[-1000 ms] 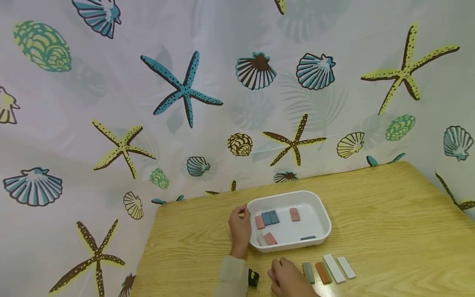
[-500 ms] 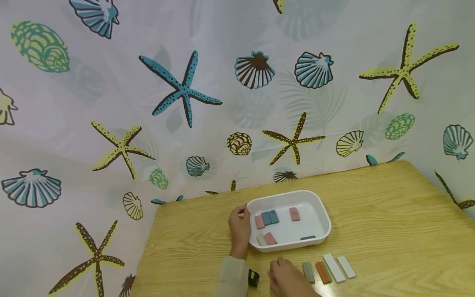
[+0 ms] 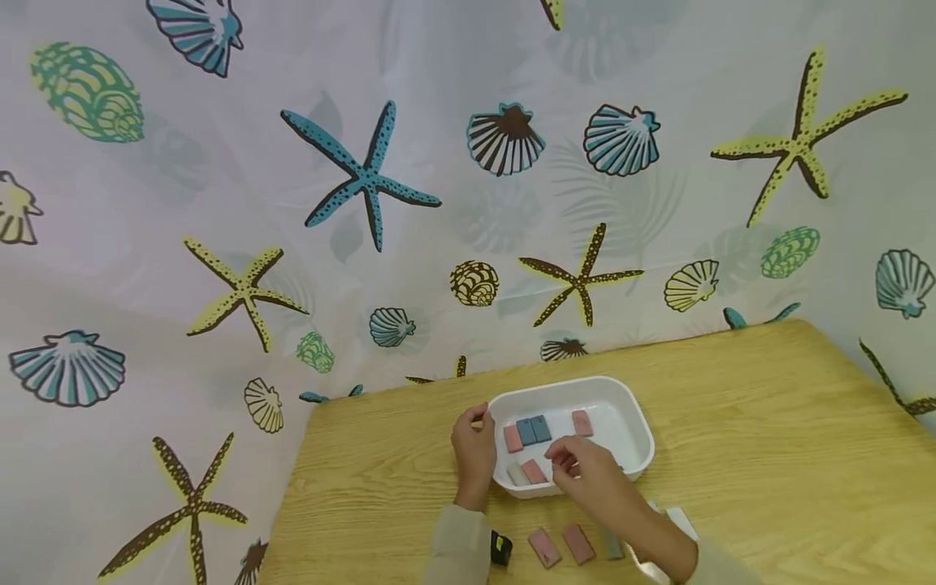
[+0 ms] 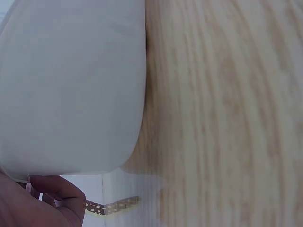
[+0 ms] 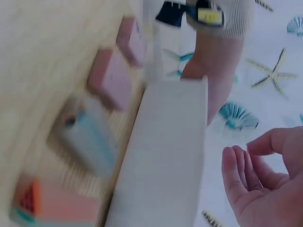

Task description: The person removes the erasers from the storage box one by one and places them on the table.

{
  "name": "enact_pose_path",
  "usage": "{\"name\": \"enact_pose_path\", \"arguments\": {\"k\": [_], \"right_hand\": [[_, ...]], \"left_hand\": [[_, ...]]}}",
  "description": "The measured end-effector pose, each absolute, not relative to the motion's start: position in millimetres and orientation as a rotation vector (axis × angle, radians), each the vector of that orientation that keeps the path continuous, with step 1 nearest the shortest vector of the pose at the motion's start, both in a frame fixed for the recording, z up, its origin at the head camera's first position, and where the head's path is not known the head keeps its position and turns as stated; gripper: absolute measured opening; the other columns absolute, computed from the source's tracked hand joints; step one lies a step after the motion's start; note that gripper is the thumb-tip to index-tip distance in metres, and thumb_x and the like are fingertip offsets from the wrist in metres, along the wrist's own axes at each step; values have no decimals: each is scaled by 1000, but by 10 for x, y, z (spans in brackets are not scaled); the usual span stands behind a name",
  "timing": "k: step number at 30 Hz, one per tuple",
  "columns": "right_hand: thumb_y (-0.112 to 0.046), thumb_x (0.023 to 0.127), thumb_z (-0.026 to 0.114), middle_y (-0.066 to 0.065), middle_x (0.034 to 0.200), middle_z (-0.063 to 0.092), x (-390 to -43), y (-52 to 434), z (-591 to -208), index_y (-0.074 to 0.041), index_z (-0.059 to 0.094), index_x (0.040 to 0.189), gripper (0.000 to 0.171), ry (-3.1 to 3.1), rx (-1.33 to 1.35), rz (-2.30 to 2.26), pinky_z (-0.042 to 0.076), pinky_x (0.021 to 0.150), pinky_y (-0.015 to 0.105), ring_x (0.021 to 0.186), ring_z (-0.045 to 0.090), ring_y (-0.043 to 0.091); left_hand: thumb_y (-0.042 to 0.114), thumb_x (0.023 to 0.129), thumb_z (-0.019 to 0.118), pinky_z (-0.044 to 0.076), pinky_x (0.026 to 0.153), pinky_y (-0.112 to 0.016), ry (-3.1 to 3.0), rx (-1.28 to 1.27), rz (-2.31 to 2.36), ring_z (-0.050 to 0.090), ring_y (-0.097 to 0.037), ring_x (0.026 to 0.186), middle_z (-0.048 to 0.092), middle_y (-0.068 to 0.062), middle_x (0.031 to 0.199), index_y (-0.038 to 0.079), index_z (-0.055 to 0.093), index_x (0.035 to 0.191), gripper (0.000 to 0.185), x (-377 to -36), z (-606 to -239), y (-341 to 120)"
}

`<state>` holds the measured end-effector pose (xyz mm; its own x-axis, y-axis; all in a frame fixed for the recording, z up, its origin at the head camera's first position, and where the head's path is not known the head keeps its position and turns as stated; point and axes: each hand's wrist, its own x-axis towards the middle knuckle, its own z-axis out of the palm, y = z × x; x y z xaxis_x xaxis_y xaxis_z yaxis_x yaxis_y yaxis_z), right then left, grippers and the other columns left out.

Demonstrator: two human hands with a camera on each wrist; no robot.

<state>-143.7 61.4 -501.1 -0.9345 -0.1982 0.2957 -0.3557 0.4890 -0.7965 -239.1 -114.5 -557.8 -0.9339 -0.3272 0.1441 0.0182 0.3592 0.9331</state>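
My left hand (image 3: pixel 474 447) grips the left end of a white plastic tray (image 3: pixel 642 422); the left wrist view shows its fingers (image 4: pixel 61 191) at the tray's rim. Above the tray's front edge, my right hand (image 3: pixel 595 479) hovers with loosely bent fingers. Nothing shows between its thumb and fingertips in the right wrist view. Inside the tray lie small eraser-like blocks: a pink block (image 3: pixel 581 422), a blue block (image 3: pixel 540 429), a grey block (image 3: pixel 517 474) and others. On the table before it lie two more pink blocks (image 3: pixel 544 548) and a grey-green one (image 3: pixel 613 546).
Under the right forearm, white pieces (image 3: pixel 680 520) are partly hidden. An orange block with a watermelon-like print (image 5: pixel 61 203) lies in that row. A black strap (image 3: pixel 500 548) sits at the left wrist. Patterned cloth (image 3: pixel 409 268) hangs behind the wooden table (image 3: pixel 768 422).
The right hand has risen from the table and moved forward over the tray. Two pink blocks now show where it was. The left hand has stayed at the tray's end.
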Motion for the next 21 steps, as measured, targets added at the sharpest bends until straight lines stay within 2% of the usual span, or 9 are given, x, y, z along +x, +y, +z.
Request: {"name": "enact_pose_path", "arguments": {"k": [6, 11, 13, 16, 21], "right_hand": [[6, 78, 62, 1, 80, 58, -1726, 845, -5159, -3, 63, 89, 14, -2553, 318, 1277, 49, 64, 25, 71, 55, 10], [2, 76, 64, 5, 78, 58, -1877, 933, -5286, 3, 62, 91, 15, -2634, 238, 1187, 47, 63, 29, 70, 54, 13], [0, 76, 64, 5, 75, 56, -1929, 941, -5308, 4, 62, 88, 12, -2636, 228, 1156, 47, 63, 31, 69, 53, 15], [-3, 79, 63, 6, 71, 54, -2002, 938, -5329, 3, 61, 81, 7, -2647, 190, 1115, 46, 62, 34, 67, 52, 18], [-10, 85, 60, 9, 71, 50, -2113, 919, -5369, 2, 56, 78, 15, -2750, 107, 1048, 44, 61, 36, 65, 49, 22]], "left_hand": [[11, 91, 58, 48, 65, -26, -2317, 281, -1601, 52, -15, 74, 61, -4, 95, 5, 67, 107, 19, -2392, -5567, -1139], [11, 92, 57, 48, 64, -25, -2326, 302, -1598, 52, -14, 74, 61, -3, 94, 6, 66, 107, 19, -2387, -5590, -1144], [11, 92, 57, 48, 64, -25, -2323, 302, -1601, 52, -14, 74, 60, -3, 94, 5, 66, 107, 18, -2381, -5582, -1139], [10, 92, 57, 48, 63, -25, -2312, 286, -1614, 52, -15, 74, 60, -3, 94, 5, 66, 107, 18, -2368, -5564, -1132], [9, 92, 57, 47, 63, -25, -2300, 272, -1619, 51, -14, 73, 61, -3, 94, 4, 66, 106, 18, -2362, -5542, -1135]]}}
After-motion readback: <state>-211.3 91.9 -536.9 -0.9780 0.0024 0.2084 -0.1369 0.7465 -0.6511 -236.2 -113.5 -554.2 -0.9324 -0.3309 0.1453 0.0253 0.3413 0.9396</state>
